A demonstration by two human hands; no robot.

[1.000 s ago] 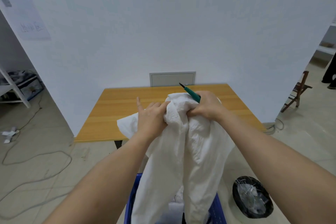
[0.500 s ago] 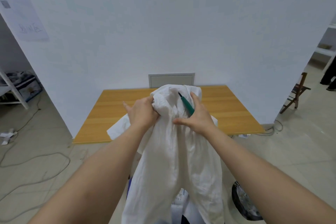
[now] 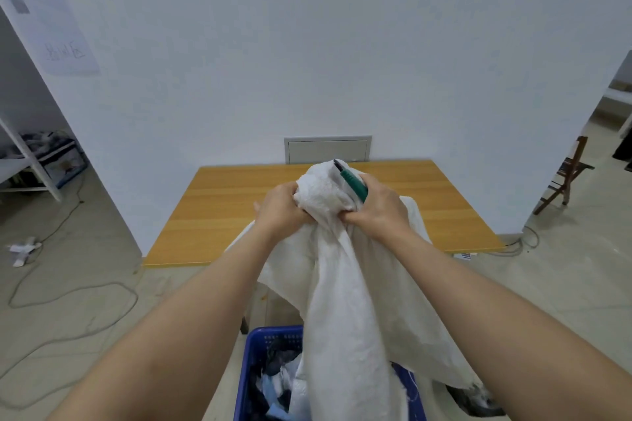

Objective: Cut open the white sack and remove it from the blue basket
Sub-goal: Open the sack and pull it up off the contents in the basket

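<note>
White wall and a bare wooden tabletop (image 3: 239, 202) fill the background. We bunch the crumpled white woven sack (image 3: 345, 284) above the blue plastic basket (image 3: 260, 349), our left hand (image 3: 282, 207) curled into its top, our right hand (image 3: 381, 212) clenching cloth plus a green-handled cutter (image 3: 352, 183). Grey cables (image 3: 68, 297) trail across the floor at left; the hanging sack hides most of the basket's contents.

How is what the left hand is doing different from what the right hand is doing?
The left hand grips only the bunched top of the crinkly white woven sack; the right hand grips the sack and also holds a green-handled cutter. The left hand is on the sack's left side, the right hand on its right. Both are curled round the sack, holding it up above the blue plastic basket.
</note>
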